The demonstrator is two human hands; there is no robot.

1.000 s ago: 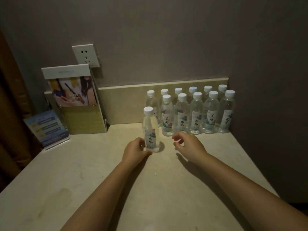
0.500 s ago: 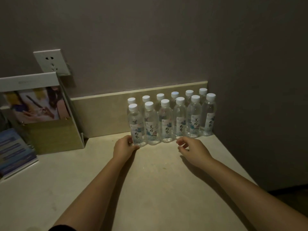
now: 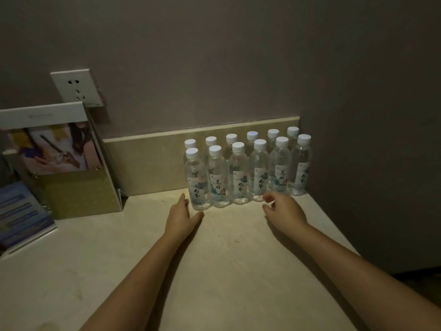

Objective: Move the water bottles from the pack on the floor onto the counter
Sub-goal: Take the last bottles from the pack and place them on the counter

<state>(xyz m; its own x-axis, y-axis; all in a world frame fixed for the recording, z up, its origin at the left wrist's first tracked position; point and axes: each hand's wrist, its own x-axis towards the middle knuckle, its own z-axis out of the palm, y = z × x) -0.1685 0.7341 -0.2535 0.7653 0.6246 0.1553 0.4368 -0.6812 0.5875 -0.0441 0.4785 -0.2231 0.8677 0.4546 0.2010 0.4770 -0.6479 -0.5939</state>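
At the far left edge of the counter (image 3: 226, 271) a blue printed leaflet (image 3: 20, 218) stands tilted, its text too blurred to read. Just to its right a white and beige display folder (image 3: 71, 187) stands propped up, with a photo showing in its upper part. Above the folder a white wall socket (image 3: 76, 88) sits on the grey wall. A beige backsplash (image 3: 148, 163) runs from the folder to the corner. The left hand (image 3: 182, 219) lies low over the counter with its fingers straight and thumb spread, released and holding nothing. Its fingertips are just beside the base of the leftmost front bottle (image 3: 197, 185) (whether they touch it cannot be told in this dim light). The water bottles (image 3: 238, 173) stand upright on the counter against the backsplash, twelve in all, in two rows of six packed close together. All have white caps and printed labels, and the rows end in the corner by the right wall. The right hand (image 3: 284, 210) hovers just in front of the front row, fingers loosely curled and grasping nothing, its fingertips near the fourth bottle from the left.
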